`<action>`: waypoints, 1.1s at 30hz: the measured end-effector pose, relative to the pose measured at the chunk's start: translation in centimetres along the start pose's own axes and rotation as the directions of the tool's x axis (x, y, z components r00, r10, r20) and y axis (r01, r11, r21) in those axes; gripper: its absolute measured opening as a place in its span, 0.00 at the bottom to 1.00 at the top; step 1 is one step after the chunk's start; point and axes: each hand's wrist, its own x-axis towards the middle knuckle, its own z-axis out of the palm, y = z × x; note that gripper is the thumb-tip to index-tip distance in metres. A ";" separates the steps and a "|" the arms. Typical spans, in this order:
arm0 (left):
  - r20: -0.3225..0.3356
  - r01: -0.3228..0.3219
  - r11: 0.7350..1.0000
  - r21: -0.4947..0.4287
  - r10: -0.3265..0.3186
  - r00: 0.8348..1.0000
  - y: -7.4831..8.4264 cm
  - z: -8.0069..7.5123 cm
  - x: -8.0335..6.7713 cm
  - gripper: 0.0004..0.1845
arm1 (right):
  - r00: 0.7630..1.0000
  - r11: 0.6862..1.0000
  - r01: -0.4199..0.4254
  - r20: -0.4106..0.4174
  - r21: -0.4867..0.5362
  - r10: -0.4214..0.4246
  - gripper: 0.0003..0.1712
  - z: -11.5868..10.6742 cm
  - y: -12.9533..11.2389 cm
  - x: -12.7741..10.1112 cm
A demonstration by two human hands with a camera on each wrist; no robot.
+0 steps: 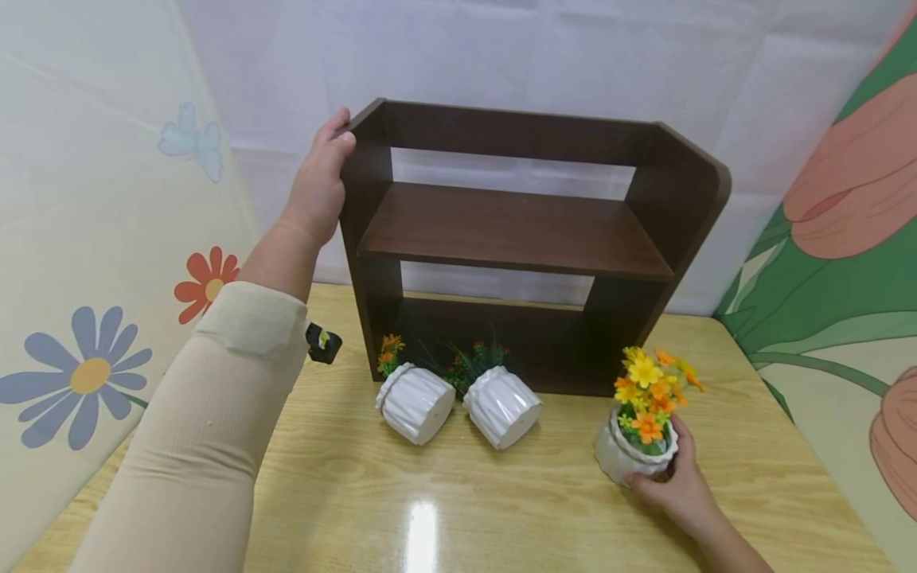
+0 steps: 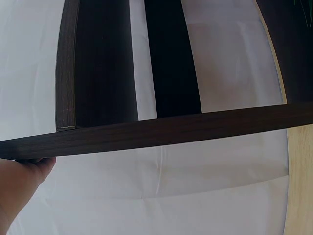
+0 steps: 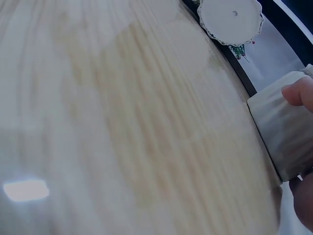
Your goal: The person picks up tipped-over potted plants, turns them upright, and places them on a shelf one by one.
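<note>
My left hand (image 1: 318,179) rests against the outer face of a dark brown two-tier shelf (image 1: 512,227), near its top left corner. In the left wrist view that hand (image 2: 22,181) touches the side panel (image 2: 171,129), its fingertips partly hidden. My right hand (image 1: 680,485) grips a white ruffled flowerpot (image 1: 623,454) with yellow and orange flowers (image 1: 648,390), fingers and thumb around its side. The pot stands near the shelf's front right. In the right wrist view the thumb (image 3: 299,93) lies across the white pot (image 3: 281,127).
Two more white pots, a left one (image 1: 415,402) with orange flowers and a middle one (image 1: 504,407) with red-dotted greenery, lie tipped before the shelf, bases toward me. All stand on a wood-grain table (image 1: 344,493). Behind are a white cloth (image 1: 466,48) and flower-printed side panels (image 1: 845,191).
</note>
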 end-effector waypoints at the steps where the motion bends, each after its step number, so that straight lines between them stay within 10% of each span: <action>1: 0.001 0.000 1.000 -0.002 0.000 1.000 0.0 0.0 0.0 0.29 | 1.000 1.000 0.002 -0.001 0.004 -0.002 0.70 0.0 0.0 0.0; 33: -0.008 0.013 0.999 -0.049 -0.013 1.000 0.0 0.1 0.1 0.29 | 0.997 0.998 -0.032 -0.069 0.056 0.036 0.72 1.1 -0.4 0.0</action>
